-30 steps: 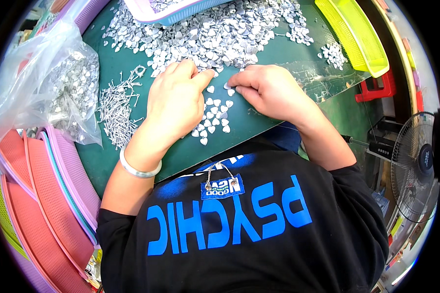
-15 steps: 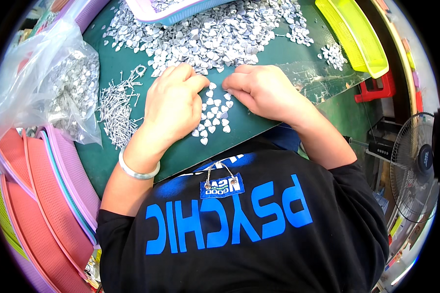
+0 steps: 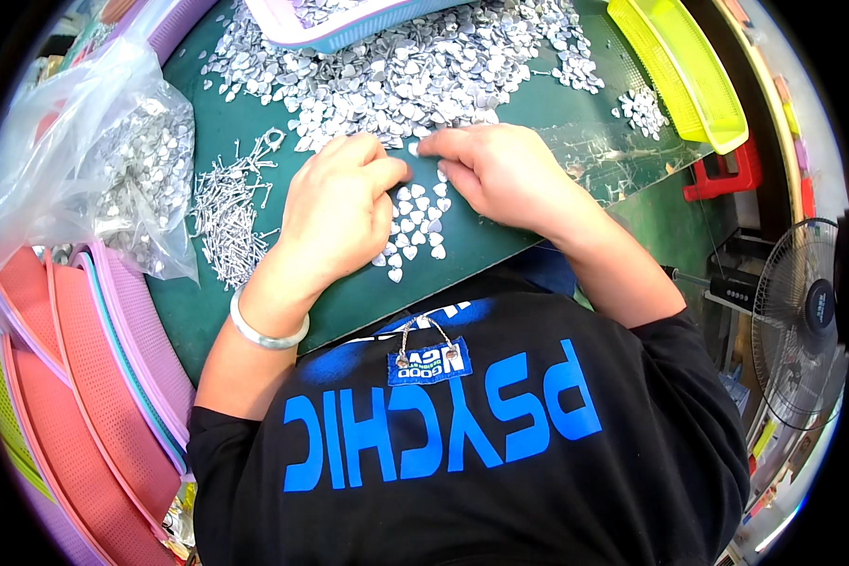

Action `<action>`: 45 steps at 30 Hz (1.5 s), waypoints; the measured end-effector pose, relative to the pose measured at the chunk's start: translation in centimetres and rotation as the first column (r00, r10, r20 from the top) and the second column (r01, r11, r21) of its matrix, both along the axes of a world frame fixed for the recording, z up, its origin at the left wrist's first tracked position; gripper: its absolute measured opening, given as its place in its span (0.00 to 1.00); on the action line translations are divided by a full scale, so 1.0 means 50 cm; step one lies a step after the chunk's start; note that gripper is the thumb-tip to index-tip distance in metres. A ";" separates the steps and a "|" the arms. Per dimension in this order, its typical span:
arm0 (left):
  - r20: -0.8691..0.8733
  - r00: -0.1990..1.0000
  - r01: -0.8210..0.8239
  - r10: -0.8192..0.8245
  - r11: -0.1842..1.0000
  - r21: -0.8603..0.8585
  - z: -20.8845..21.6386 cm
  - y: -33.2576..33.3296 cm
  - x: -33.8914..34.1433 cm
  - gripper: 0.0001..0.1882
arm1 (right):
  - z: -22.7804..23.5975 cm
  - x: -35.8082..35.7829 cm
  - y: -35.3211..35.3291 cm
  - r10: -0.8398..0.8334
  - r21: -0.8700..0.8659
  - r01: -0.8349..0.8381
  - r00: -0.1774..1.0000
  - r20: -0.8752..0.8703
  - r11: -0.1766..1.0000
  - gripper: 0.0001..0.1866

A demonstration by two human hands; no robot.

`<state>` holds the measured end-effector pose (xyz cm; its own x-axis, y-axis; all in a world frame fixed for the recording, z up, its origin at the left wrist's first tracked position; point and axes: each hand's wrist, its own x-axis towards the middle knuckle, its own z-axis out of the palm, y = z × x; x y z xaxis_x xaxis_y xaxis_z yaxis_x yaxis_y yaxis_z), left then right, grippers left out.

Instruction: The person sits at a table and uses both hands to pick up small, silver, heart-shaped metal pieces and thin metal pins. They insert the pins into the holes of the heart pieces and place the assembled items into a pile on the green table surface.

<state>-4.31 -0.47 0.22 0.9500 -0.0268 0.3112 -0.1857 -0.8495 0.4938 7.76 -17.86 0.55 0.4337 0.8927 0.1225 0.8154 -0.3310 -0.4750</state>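
Small silver heart-shaped pieces lie in a loose group on the green tabletop between my hands. Beyond them spreads a large heap of the same hearts. My left hand rests beside the small group, its fingers curled and its fingertips by the upper hearts; what they hold, if anything, is hidden. My right hand reaches in from the other side. Its index finger is stretched out and touches a single heart at the heap's near edge, while its thumb stays apart, near another heart.
Metal pins are piled left of my left hand, beside a clear plastic bag of hearts. A blue-and-purple basket stands on the heap. A yellow-green basket sits far right. Stacked baskets and a fan flank me.
My right index finger has moved left and slightly away from me, onto a heart at the heap's edge. My left fingertips have shifted slightly nearer, over the top of the small group.
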 end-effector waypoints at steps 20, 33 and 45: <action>0.038 0.999 -0.026 0.021 0.989 0.148 -0.001 -0.012 0.005 0.13 | -0.002 0.003 0.017 -0.013 0.090 0.007 0.997 0.075 0.996 0.08; 0.024 1.000 -0.002 0.000 0.997 0.075 0.000 0.001 0.001 0.15 | 0.003 0.005 0.011 -0.065 0.036 0.065 0.998 -0.003 0.997 0.09; 0.027 1.000 0.001 -0.003 0.997 0.080 0.000 -0.007 0.006 0.16 | -0.002 0.006 0.018 -0.015 0.027 0.015 1.000 -0.002 1.000 0.07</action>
